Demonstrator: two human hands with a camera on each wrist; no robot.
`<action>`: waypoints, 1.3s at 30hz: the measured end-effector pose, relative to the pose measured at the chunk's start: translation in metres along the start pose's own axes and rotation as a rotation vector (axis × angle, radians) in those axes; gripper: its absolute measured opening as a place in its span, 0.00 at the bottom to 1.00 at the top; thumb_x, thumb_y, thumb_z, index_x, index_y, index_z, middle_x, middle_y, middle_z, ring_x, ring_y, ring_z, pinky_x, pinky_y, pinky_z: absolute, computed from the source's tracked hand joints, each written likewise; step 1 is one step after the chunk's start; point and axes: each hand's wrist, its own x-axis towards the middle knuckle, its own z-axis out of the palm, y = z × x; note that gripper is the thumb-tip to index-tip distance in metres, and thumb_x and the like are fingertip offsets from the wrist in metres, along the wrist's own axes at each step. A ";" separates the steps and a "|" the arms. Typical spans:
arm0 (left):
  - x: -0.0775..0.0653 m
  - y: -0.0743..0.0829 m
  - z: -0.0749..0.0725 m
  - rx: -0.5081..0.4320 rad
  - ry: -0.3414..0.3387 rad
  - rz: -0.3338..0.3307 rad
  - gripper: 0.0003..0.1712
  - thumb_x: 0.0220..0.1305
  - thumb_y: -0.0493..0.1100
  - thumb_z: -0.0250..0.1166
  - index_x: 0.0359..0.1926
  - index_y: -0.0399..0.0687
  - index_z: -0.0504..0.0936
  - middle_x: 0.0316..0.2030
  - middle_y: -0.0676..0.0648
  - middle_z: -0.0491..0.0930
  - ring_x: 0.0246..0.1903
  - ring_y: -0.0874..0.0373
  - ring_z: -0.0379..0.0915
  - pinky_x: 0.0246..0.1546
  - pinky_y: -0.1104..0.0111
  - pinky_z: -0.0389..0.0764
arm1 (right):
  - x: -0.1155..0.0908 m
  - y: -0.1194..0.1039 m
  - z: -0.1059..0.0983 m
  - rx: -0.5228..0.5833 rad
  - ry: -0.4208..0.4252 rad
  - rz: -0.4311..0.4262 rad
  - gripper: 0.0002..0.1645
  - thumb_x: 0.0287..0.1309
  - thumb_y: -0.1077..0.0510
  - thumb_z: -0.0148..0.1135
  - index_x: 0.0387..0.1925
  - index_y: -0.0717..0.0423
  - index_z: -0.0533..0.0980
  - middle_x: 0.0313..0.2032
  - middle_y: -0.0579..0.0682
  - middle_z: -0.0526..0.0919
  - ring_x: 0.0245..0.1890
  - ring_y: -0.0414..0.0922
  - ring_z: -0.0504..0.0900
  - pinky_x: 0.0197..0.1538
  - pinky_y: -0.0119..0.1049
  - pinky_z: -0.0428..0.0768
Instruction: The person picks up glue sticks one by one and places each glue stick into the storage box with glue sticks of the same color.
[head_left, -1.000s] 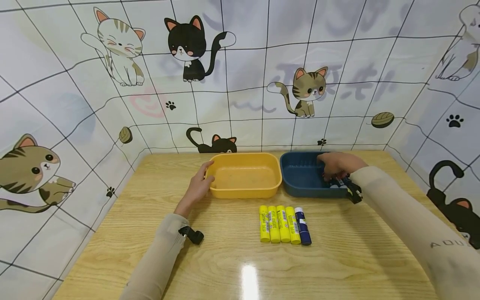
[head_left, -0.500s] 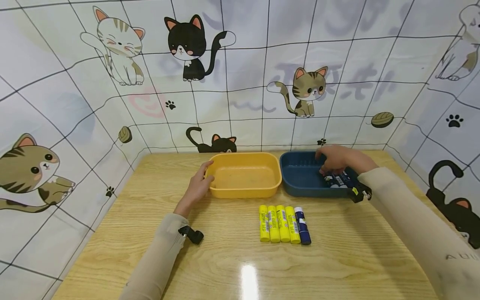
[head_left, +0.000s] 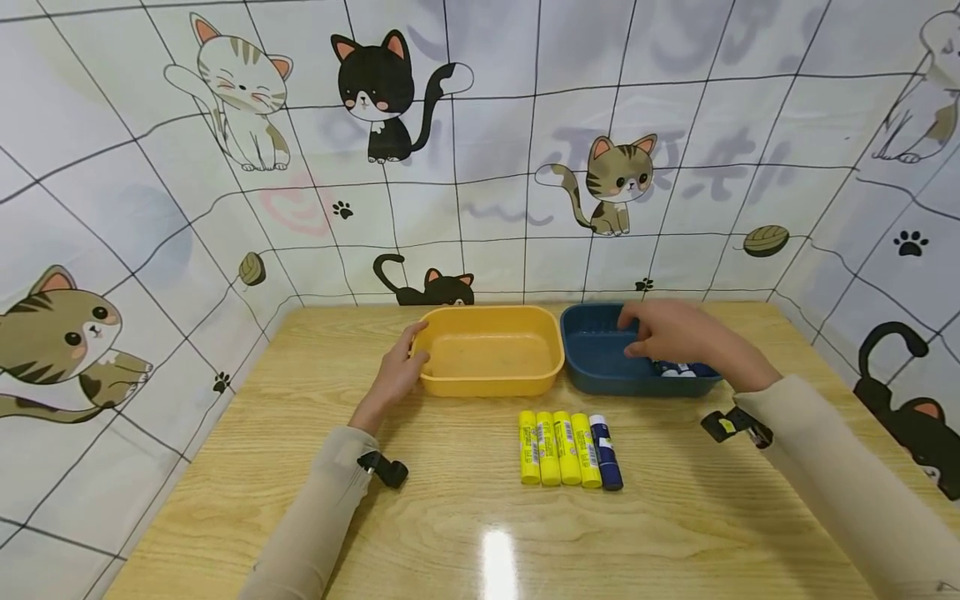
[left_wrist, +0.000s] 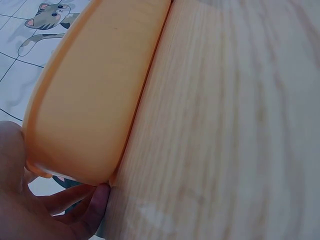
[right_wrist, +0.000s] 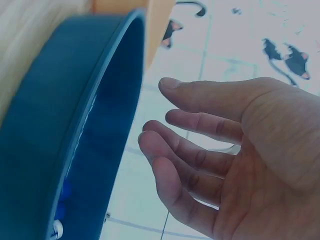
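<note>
My left hand [head_left: 397,367] grips the left end of a yellow plastic tray [head_left: 491,387], which has nothing in it. In the left wrist view its fingers curl around the end wall [left_wrist: 95,100], with fingertips at the base. My right hand [head_left: 671,337] hovers over a dark blue tray [head_left: 630,385], fingers spread and loosely bent, holding nothing. Several dark blue glue sticks with white ends [head_left: 678,369] lie at that tray's right side, partly hidden under the hand. Nearer the front, several yellow glue sticks [head_left: 558,448] lie in a row beside one navy glue stick [head_left: 606,452].
Both trays stand side by side at the back of the wooden table [head_left: 450,500], close to a cat-print backdrop [head_left: 495,200]. Each wrist carries a small black camera, such as the left one [head_left: 386,469].
My right hand has come up out of the blue tray, away from the glue sticks inside, with its fingers parted. The left hand, the trays and the row of glue sticks have stayed put.
</note>
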 end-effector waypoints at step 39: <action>0.000 0.000 0.001 0.021 0.010 -0.002 0.32 0.68 0.43 0.50 0.72 0.63 0.59 0.68 0.43 0.65 0.52 0.46 0.70 0.35 0.64 0.74 | -0.042 -0.024 0.084 0.306 -0.108 0.003 0.48 0.44 0.34 0.70 0.62 0.53 0.66 0.30 0.41 0.80 0.29 0.39 0.76 0.31 0.32 0.75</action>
